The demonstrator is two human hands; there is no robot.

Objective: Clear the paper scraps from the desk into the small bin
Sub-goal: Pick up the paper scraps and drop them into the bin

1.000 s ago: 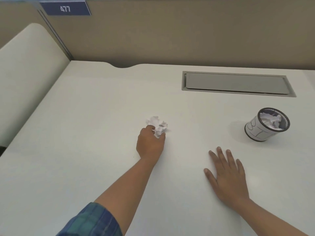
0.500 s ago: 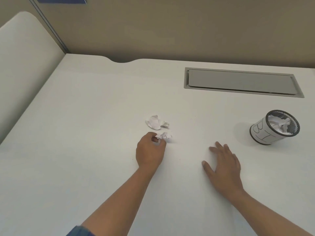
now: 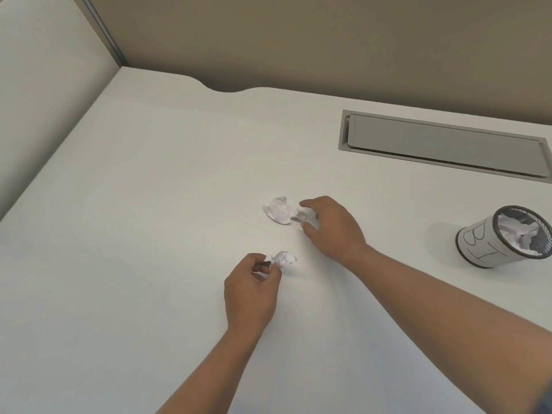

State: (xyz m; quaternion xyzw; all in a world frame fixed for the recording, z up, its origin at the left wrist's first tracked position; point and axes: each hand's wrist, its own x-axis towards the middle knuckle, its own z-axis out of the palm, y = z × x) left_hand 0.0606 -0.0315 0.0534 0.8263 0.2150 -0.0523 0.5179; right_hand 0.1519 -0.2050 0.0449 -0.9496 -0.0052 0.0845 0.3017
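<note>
Moved since half a second ago: right hand (image 3: pixel 331 228) is off its flat rest on the bench (image 3: pixel 149 204) and now up by the loose scraps; left hand (image 3: pixel 252 289) drawn back a little with its piece. Left hand pinches a crumpled scrap (image 3: pixel 283 259) between thumb and fingertips, low over the bench; lifted or touching, cannot tell. Beyond it the large scrap (image 3: pixel 277 210) lies free on the bench. Just right of that, the small grey scrap (image 3: pixel 298 216) sits between right thumb and forefinger; right hand released, fingers spread and curved, not closed on it. Far right, a grey cable flap (image 3: pixel 445 144) is set in the bench. Nearer, the small bin (image 3: pixel 490 246) stands well apart from both hands, crumpled paper (image 3: pixel 519 234) inside.
</note>
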